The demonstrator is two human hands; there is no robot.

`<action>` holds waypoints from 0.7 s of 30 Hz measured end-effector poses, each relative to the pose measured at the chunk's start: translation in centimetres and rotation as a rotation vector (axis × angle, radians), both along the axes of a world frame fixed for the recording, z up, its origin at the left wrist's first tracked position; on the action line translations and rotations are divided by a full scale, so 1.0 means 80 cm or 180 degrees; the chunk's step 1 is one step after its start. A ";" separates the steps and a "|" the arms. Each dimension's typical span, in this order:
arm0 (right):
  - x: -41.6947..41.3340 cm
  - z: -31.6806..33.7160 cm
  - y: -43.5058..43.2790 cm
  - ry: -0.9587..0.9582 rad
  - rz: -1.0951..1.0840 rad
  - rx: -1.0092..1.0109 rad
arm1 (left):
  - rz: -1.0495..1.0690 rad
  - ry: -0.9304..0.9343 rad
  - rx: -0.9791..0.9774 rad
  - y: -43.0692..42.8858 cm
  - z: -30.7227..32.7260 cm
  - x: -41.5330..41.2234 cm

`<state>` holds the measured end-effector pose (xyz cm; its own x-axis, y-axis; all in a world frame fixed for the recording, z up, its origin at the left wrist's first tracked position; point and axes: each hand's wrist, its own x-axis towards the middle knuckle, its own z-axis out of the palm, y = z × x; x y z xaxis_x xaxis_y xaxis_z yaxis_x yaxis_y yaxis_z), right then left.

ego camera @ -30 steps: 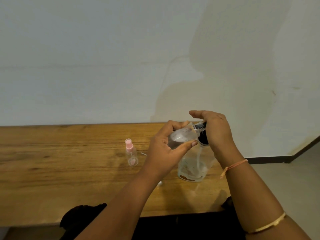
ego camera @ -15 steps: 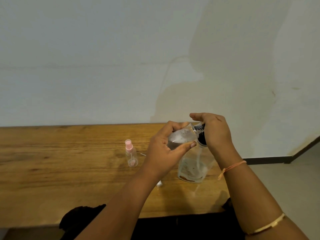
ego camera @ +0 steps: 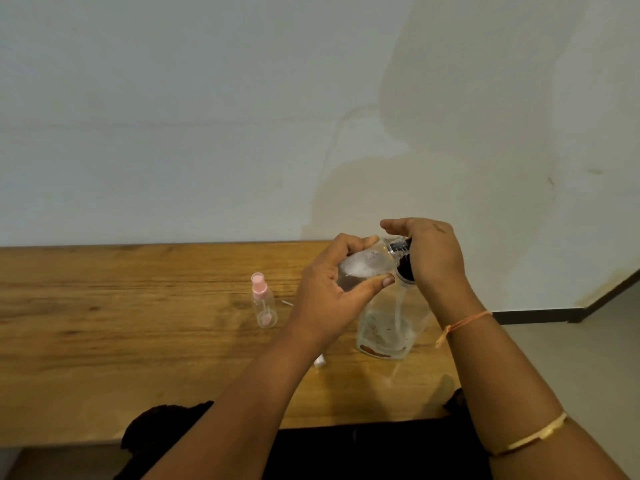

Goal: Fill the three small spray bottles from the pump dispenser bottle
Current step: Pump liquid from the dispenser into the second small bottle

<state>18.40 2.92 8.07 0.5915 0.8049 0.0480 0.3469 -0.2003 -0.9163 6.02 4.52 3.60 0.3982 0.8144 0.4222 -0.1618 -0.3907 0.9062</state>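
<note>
**Filling step, head view.** The left hand (ego camera: 329, 299) closes its grip, thumb below and fingers above, round an uncapped small spray bottle (ego camera: 363, 265) held above the table (ego camera: 104, 323). The bottle's long axis is tilted, with its mouth up and to the right at the black pump head (ego camera: 404, 268). The right hand (ego camera: 433, 258) curls over that head from the right, wrist raised, so its grip encloses it. The pump dispenser bottle (ego camera: 388, 327) stands upright on the table just below both hands. The coming press probably depends on the mouth staying at the nozzle. A pink-capped spray bottle (ego camera: 264, 303) stands apart to the left.
</note>
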 end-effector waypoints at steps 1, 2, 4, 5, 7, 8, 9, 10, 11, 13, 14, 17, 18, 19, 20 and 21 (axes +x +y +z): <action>-0.001 -0.001 -0.001 -0.0035 0.0004 -0.0025 | 0.0015 -0.0011 -0.0011 -0.001 -0.001 0.000; 0.000 -0.002 -0.001 -0.0004 0.0030 -0.0020 | 0.0012 -0.0031 -0.0001 -0.001 0.000 0.000; -0.001 0.003 -0.003 0.0339 0.0087 0.0058 | -0.0004 -0.0053 0.0055 -0.002 0.002 0.000; -0.001 0.006 -0.004 0.0491 0.0106 0.0113 | -0.0006 -0.0057 0.0110 -0.003 0.004 0.000; 0.000 0.011 -0.006 0.0505 0.0159 0.0166 | 0.0002 -0.0065 0.0214 -0.004 0.008 -0.002; 0.001 0.012 -0.005 0.0473 0.0168 0.0179 | 0.0005 -0.0067 0.0236 -0.004 0.010 -0.003; 0.001 0.014 -0.005 0.0452 0.0176 0.0162 | -0.0001 -0.0068 0.0241 -0.005 0.011 -0.003; 0.002 0.014 -0.004 0.0389 0.0198 0.0136 | -0.0005 -0.0072 0.0229 -0.005 0.012 -0.003; 0.003 0.012 -0.003 0.0231 0.0245 0.0095 | -0.0013 -0.0078 0.0207 -0.005 0.012 -0.003; 0.004 0.008 -0.004 -0.0156 0.0308 -0.0036 | -0.0029 -0.0058 0.0148 -0.003 0.009 -0.002; 0.004 0.005 -0.004 -0.0210 0.0268 -0.0072 | -0.0028 -0.0013 0.0112 -0.003 0.007 -0.003; 0.002 0.001 -0.003 -0.0107 0.0174 -0.0189 | 0.0025 0.0076 0.0072 -0.002 -0.001 -0.004; -0.001 0.002 -0.004 -0.0086 0.0181 -0.0219 | 0.0031 0.0077 0.0044 -0.002 -0.002 -0.004; -0.002 0.002 -0.006 -0.0113 0.0197 -0.0217 | 0.0034 0.0060 0.0032 -0.003 -0.001 -0.004; -0.002 0.004 -0.008 -0.0063 0.0168 -0.0139 | 0.0027 0.0037 0.0038 -0.004 0.000 -0.004; -0.003 0.007 -0.009 0.0050 0.0132 -0.0051 | 0.0026 0.0027 0.0058 -0.005 0.002 -0.003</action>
<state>18.15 2.18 8.60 0.5582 0.8293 0.0259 0.3407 -0.2006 -0.9185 5.75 4.13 3.79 0.3951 0.8098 0.4337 -0.1507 -0.4085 0.9002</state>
